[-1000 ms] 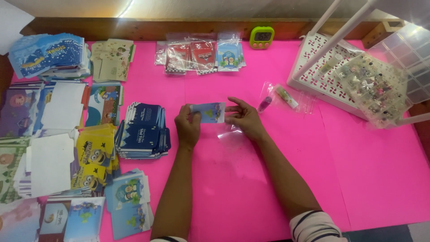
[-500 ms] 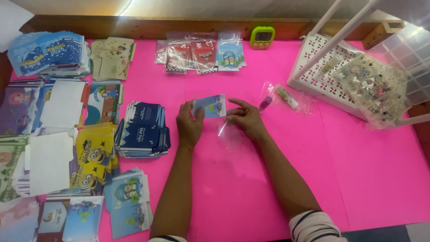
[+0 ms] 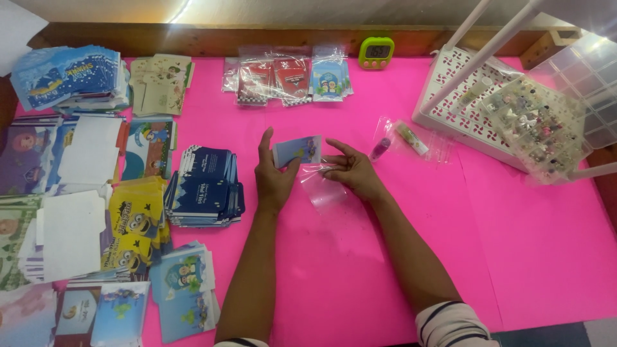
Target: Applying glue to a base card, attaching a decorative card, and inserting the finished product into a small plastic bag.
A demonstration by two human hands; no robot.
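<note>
- Your left hand [image 3: 273, 177] is pinching a small blue card [image 3: 297, 151] in its fingers, mid-table [image 3: 360, 283].
- Your right hand [image 3: 352, 172] fingers are gripping a clear plastic sleeve [image 3: 323, 189] just right of the card.

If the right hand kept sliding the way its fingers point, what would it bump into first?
Probably the small blue printed card held by the left hand; the right hand points left towards it, though depth is unclear.
</note>
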